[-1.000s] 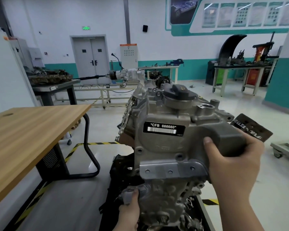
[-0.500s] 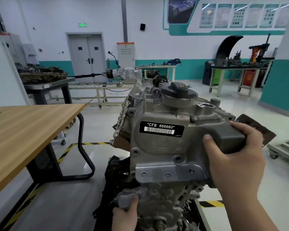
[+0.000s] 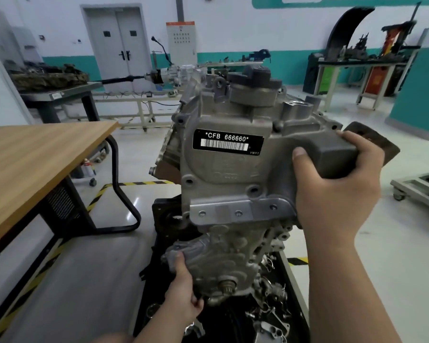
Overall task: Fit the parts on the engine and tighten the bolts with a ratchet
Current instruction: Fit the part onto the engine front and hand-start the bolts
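Observation:
A grey cast-metal engine [image 3: 223, 184] stands upright in front of me, with a black label reading CFB 666660 on its upper cover. My right hand [image 3: 337, 191] grips the boxy right-hand lug of that upper cover, thumb on the front face. My left hand [image 3: 183, 290] holds the lower timing cover [image 3: 223, 256] by its left edge, thumb on the front. A splined shaft end pokes out near the cover's bottom. No ratchet shows.
A black tray [image 3: 292, 305] under the engine holds several loose metal parts and brackets. A wooden table [image 3: 35, 154] stands at the left. Workbenches with engine parts line the back wall. Yellow-black tape marks the grey floor.
My view has tilted down and come closer to the engine. Both hands keep their grips; more of the lower cover and the tray now shows.

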{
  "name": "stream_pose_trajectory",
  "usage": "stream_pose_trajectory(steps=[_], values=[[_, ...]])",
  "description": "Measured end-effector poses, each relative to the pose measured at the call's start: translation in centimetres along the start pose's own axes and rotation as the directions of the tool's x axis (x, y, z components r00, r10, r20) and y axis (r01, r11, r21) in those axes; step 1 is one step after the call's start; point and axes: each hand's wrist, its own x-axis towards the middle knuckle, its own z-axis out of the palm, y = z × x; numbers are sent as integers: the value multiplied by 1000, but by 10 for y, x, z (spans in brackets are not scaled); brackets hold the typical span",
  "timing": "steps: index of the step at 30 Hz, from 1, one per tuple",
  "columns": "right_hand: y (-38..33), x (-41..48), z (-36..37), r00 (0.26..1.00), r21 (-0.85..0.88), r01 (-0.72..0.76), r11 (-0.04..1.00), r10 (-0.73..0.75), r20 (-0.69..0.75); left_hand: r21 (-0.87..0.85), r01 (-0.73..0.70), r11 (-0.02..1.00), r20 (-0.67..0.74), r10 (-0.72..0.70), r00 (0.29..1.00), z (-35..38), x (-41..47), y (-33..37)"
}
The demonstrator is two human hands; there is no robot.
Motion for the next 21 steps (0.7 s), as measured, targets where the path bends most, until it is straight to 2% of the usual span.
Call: stream_pose_trajectory(steps=[3, 6, 10, 12, 17, 21], values=[[-1, 2, 0, 1000, -3, -4, 1000, 4, -7, 30, 115, 993, 67, -116, 991, 11, -3, -5], [-2, 2, -1, 1000, 2, -13, 1000, 13, 6, 197, 64, 978, 74, -80, 994, 19, -6, -4], [-1, 2, 1, 1000, 5, 7, 1000, -7, -5, 242, 69, 968, 126, -102, 987, 13, -10, 2], [0, 2, 0, 1000, 3, 15, 1000, -15, 4, 230, 85, 969, 151, -122, 981, 11, -11, 4], [-4, -2, -4, 996, -25, 93, 995, -93, 14, 95, -6, 995, 140, -8, 990, 26, -3, 0], [-6, 1, 1, 989, -49, 146, 988, -145, 4, 38, -7, 999, 149, 2, 989, 29, 2, -1]])
